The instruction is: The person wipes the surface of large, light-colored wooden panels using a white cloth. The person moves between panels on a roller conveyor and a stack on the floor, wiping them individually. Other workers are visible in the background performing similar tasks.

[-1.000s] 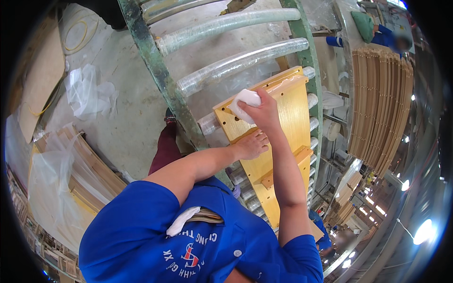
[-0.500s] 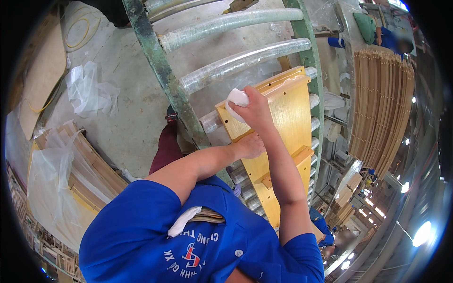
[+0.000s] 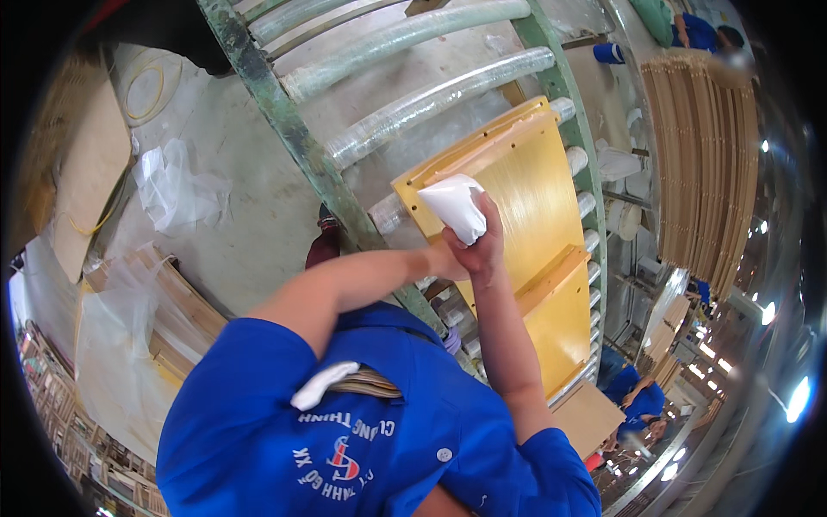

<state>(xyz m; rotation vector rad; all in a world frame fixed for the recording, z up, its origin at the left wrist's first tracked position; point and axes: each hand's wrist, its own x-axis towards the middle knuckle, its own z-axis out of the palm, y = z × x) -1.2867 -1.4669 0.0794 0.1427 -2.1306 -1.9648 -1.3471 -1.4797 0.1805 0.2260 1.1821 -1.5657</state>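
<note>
My right hand (image 3: pixel 481 237) is closed round a white cloth (image 3: pixel 454 205), folded into a smooth wad, and holds it above a yellow varnished wooden panel (image 3: pixel 530 194). The panel has small dark holes near its far edge and a raised wooden rail (image 3: pixel 551 283) across it. It lies on a green-framed roller conveyor (image 3: pixel 289 138). My left hand (image 3: pixel 446 260) is beside and partly behind the right hand, close to the panel's left edge. Its fingers are hidden, so I cannot see whether it holds anything.
Plastic-wrapped rollers (image 3: pixel 444 95) continue past the panel. Left of the conveyor, clear plastic sheeting (image 3: pixel 181 185) lies on the floor near stacked boards (image 3: pixel 177 314). Tall stacked wood (image 3: pixel 702 164) stands on the right. Co-workers in blue (image 3: pixel 633 396) are beyond the conveyor.
My right hand has drawn nearer to me, from the panel's far left edge, and more of the white cloth shows. My left hand has shifted slightly left, its fingers now hidden.
</note>
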